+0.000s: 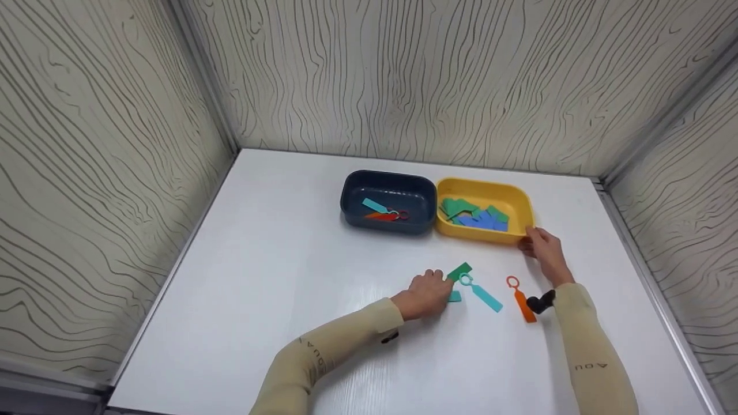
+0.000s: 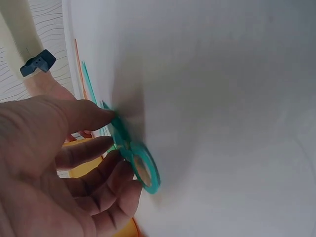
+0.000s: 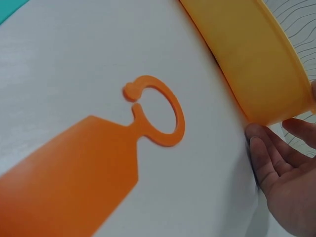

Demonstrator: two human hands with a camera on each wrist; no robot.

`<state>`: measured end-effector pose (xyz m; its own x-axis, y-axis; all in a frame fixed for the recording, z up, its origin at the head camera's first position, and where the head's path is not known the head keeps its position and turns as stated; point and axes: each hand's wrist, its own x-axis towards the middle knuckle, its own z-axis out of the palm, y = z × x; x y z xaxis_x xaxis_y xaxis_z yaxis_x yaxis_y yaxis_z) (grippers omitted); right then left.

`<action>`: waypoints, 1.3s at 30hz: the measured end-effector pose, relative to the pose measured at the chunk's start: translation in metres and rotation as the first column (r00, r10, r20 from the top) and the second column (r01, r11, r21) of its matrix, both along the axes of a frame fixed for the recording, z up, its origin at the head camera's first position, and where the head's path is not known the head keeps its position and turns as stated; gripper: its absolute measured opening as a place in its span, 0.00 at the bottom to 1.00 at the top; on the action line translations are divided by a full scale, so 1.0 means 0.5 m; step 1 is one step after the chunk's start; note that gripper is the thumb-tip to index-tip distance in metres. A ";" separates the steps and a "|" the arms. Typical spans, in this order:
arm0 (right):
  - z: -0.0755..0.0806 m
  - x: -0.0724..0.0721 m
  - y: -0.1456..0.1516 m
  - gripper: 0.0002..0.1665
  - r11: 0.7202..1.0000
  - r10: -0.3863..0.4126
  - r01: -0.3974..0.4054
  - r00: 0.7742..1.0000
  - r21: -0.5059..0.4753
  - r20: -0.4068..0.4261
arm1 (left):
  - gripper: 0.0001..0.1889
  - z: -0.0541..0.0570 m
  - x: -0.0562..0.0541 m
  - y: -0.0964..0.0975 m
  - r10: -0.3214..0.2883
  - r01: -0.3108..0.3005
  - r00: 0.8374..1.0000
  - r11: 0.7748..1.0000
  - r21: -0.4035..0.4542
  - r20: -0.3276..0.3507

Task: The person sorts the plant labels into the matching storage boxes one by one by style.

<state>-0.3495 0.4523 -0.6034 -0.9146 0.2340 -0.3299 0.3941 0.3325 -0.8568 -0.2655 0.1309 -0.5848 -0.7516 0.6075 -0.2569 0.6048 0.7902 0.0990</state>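
My left hand (image 1: 428, 294) pinches a teal-green plastic tag (image 2: 120, 129) between thumb and fingers, its ring end toward the wrist camera. Beside that hand lies a dark green tag (image 1: 460, 271), partly covered by the fingers. To its right, a turquoise tag (image 1: 487, 298) with an open ring rests on the table. An orange tag (image 1: 523, 304) lies near my right forearm. My right hand (image 1: 545, 251) grips the near right corner of a yellow bin (image 3: 261, 64), fingers at its lower edge and one digit at the rim.
Several green and blue tags (image 1: 484, 221) lie inside the yellow bin. Against its left side stands a dark blue bin (image 1: 387, 227) holding turquoise, orange and red tags (image 1: 375, 206). Wood-patterned panels (image 1: 398, 75) enclose the white table (image 1: 277, 259) at the back and sides.
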 end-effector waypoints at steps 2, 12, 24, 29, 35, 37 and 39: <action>0.000 0.001 0.001 0.45 1.000 0.001 -0.001 1.000 -0.010 -0.014 | 0.14 0.003 -0.006 -0.001 -0.004 0.004 1.000 1.000 0.009 0.002; -0.004 0.003 0.001 0.43 1.000 0.006 -0.006 0.999 -0.004 -0.045 | 0.17 0.059 -0.072 -0.031 0.023 -0.020 0.996 0.999 0.035 -0.084; 0.000 0.007 -0.001 0.44 1.000 0.014 -0.014 0.999 -0.006 -0.038 | 0.17 0.156 -0.166 -0.078 0.125 -0.104 0.967 0.989 0.103 -0.220; 0.002 0.005 0.000 0.45 1.000 0.012 -0.012 1.000 -0.013 -0.025 | 0.19 0.183 -0.201 -0.088 0.145 -0.123 0.957 0.987 0.102 -0.251; 0.001 0.002 -0.001 0.42 1.000 -0.011 0.011 1.000 -0.021 -0.027 | 0.19 0.195 -0.246 -0.099 0.182 -0.171 0.957 0.983 0.067 -0.225; 0.001 0.001 -0.001 0.42 1.000 -0.013 0.012 0.999 -0.022 -0.037 | 0.19 0.196 -0.261 -0.101 0.190 -0.182 0.959 0.982 0.054 -0.211; 0.001 0.001 -0.001 0.43 1.000 -0.010 0.009 0.999 -0.015 -0.036 | 0.20 0.197 -0.273 -0.103 0.195 -0.190 0.961 0.981 0.046 -0.198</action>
